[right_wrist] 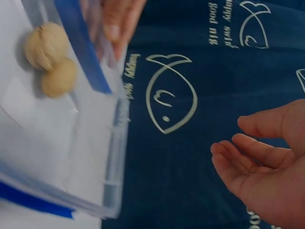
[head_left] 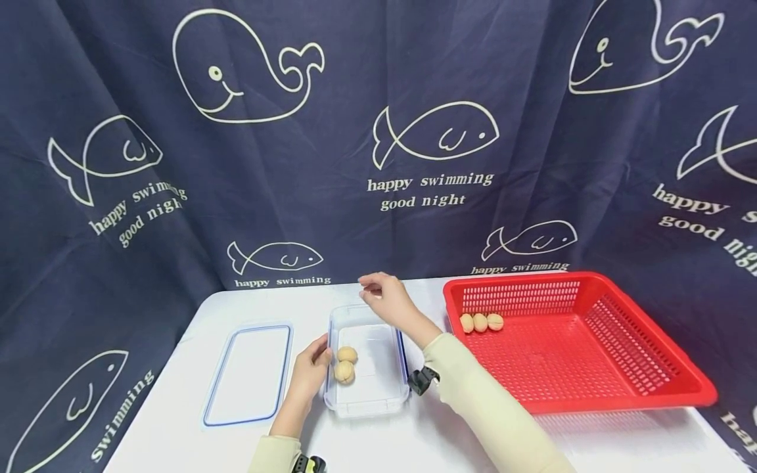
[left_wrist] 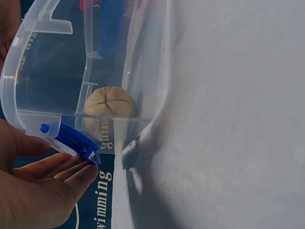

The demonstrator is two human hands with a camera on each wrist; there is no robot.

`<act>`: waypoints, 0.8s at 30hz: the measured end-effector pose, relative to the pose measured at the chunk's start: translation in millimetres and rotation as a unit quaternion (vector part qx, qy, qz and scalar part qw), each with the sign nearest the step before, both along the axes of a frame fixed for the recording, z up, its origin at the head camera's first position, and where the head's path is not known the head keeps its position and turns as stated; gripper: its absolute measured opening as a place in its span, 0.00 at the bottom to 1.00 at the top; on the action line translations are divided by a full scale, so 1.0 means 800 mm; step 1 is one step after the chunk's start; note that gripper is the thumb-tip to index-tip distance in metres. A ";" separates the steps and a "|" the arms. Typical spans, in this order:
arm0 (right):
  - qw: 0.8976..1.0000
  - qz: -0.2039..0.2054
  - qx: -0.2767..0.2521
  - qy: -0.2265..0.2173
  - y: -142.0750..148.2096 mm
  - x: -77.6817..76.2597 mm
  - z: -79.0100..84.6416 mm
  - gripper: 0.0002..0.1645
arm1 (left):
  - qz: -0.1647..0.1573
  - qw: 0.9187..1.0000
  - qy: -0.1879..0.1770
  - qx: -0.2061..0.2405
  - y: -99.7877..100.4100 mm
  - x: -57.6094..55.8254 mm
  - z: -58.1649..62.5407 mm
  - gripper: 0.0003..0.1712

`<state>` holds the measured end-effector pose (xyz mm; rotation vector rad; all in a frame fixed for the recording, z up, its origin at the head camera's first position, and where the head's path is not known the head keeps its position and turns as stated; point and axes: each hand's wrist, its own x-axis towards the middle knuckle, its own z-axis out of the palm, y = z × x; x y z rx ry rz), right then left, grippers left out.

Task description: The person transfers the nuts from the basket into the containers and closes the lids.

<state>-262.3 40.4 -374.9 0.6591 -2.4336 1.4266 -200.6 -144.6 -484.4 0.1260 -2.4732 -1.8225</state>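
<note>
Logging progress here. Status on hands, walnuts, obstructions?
Left hand touching box; right hand empty, raised near box's far end. Two walnuts in box, three in basket. Lid off, left of box; no obstruction seen.

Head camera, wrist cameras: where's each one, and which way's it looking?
Head: on the head, facing forward-down at box and basket; left hand, right hand, sleeves show.
Left wrist: worn there, facing the box's side; left hand shows, plus skin at the edge.
Right wrist: worn there, facing box and curtain; both hands show.
Head and right wrist share two walnuts.
</note>
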 end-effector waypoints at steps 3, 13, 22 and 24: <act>1.000 -0.004 -0.005 0.004 0.012 -0.004 0.017 0.13 | 0.001 1.000 0.000 0.002 0.000 0.000 0.000 0.23; 1.000 -0.018 0.007 0.005 0.066 -0.016 0.043 0.17 | 0.002 1.000 -0.006 0.009 0.001 -0.001 -0.002 0.23; 0.999 -0.037 0.015 -0.007 0.117 -0.021 0.046 0.19 | -0.003 1.000 -0.006 0.009 -0.001 -0.001 0.000 0.23; 0.999 -0.040 0.013 -0.007 0.128 -0.022 0.044 0.19 | -0.004 1.000 -0.007 0.011 -0.001 0.000 0.000 0.23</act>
